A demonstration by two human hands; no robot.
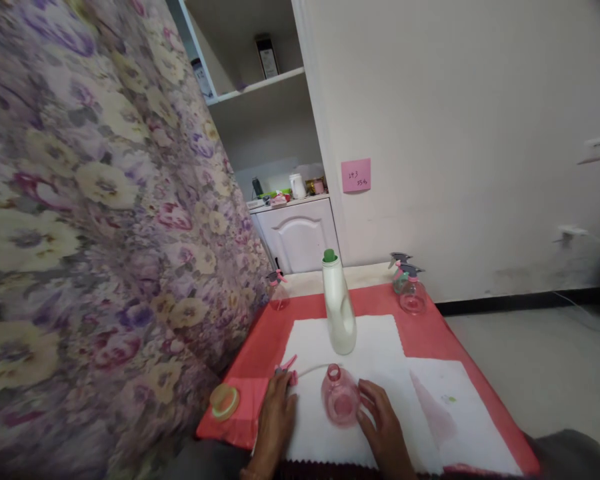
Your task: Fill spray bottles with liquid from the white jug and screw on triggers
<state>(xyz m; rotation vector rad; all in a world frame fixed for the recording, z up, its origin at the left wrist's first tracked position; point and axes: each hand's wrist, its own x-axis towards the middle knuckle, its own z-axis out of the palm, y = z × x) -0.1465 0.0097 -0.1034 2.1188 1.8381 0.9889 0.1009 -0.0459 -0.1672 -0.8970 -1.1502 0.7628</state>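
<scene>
A pink see-through spray bottle (341, 399) without its top stands on the white cloth, its open neck upward. My right hand (384, 427) is at its right side, thumb and fingers apart, close to or touching the wall; it is not wrapped round it. On the left, my left hand (276, 415) has its fingers on a pink and grey spray trigger head (291, 371), which partly hides under them. A thin dip tube (316, 367) runs from that head toward the bottle. Behind the bottle stands a pale jug (339, 310) with a green cap (329, 255).
Two spray bottles (413, 297) stand at the table's back right, another (279, 293) at the back left. A roll of tape (225, 402) lies left on the red tablecloth (247, 343). A stained white cloth (473, 410) lies right. The floral curtain (130, 200) borders the left side.
</scene>
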